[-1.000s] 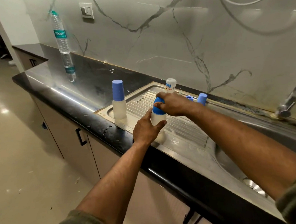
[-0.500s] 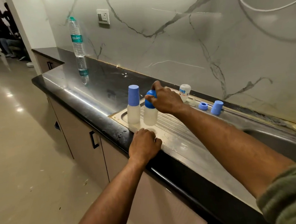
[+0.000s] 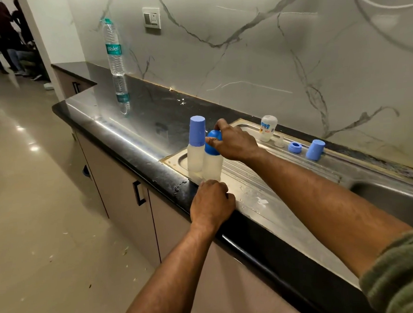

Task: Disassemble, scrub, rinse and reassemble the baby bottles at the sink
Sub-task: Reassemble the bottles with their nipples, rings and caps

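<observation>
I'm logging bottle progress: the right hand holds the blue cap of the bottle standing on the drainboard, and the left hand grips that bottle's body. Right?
Not quite. In the head view the left hand rests curled at the drainboard's front edge, off the bottle. The right hand does hold its blue cap.

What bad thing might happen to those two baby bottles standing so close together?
1. The right hand grips only the blue cap of the near baby bottle; nothing steadies its body, so it might tip.
2. It stands right beside the capped bottle, which a nudge could topple.
3. Both stand near the wet drainboard corner, so one could roll onto the floor.
</observation>
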